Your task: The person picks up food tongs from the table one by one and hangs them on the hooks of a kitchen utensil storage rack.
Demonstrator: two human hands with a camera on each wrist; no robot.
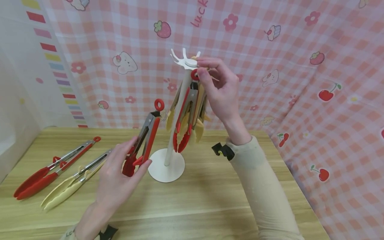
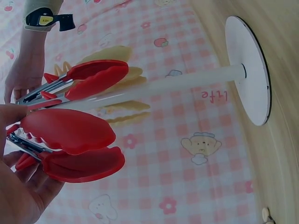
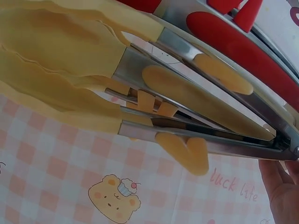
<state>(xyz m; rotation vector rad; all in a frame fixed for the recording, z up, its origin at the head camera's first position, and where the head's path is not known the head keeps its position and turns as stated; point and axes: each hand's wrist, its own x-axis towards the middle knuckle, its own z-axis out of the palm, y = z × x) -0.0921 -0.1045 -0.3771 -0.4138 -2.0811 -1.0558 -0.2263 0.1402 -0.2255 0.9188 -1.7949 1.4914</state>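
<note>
My left hand [image 1: 115, 176] holds a pair of red-tipped tongs [image 1: 149, 133] around its lower part, its red ring upward, just left of a white stand [image 1: 174, 143]. At the top of the stand, my right hand [image 1: 222, 88] pinches the red ring of a second pair of red tongs [image 1: 187, 113] between thumb and fingers, beside the white hooks [image 1: 184, 61]. That pair hangs heads down. Several cream-yellow tongs [image 3: 60, 42] hang behind it, partly hidden in the head view. In the left wrist view, the held tongs' red heads [image 2: 84, 163] stand slightly apart.
Red tongs [image 1: 57, 168] and cream-yellow tongs [image 1: 75, 180] lie on the left of the wooden table [image 1: 204, 206]. The stand's round white base [image 1: 171, 173] rests on the table. A pink checked cloth [image 1: 144, 66] hangs behind and at the right.
</note>
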